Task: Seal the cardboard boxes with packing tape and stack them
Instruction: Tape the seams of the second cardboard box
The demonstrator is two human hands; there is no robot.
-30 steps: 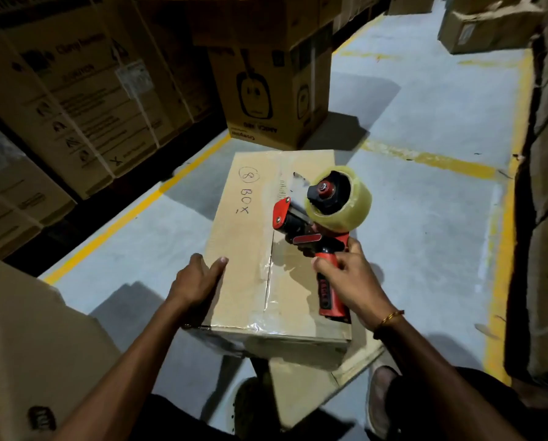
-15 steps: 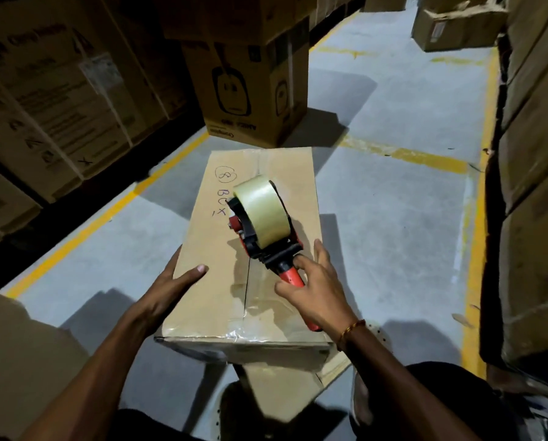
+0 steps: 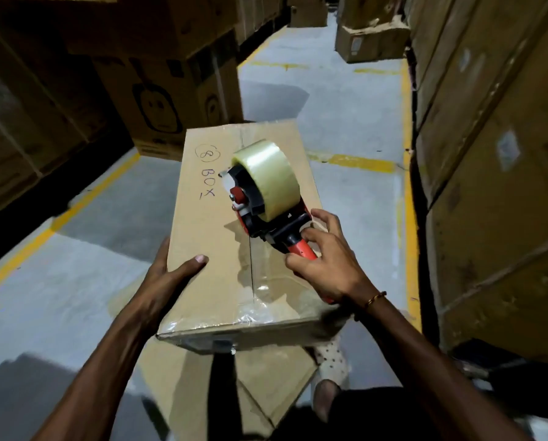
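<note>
Grey warehouse floor (image 3: 345, 122) with yellow lines runs up the middle of the head view, walled by tall stacks of cartons (image 3: 495, 186) at the right and left edges.

At frame centre sits one cardboard box (image 3: 202, 249) marked "BOX", resting on a second, lower box (image 3: 202, 386) at bottom centre. Its centre seam near the lower edge already shows glossy tape (image 3: 275, 294); how far the strip runs under the tool is hidden.

One tape dispenser (image 3: 263, 192) lies on the lid, its red handle gripped by the right hand (image 3: 323, 265), fingers curled round it. The left hand (image 3: 170, 275) clasps the box's left edge, thumb on top.

Judging by this, sealing looks under way or nearly done; stacking remains.

Count: two hands, one dispenser, one roll, two boxes at work.
</note>
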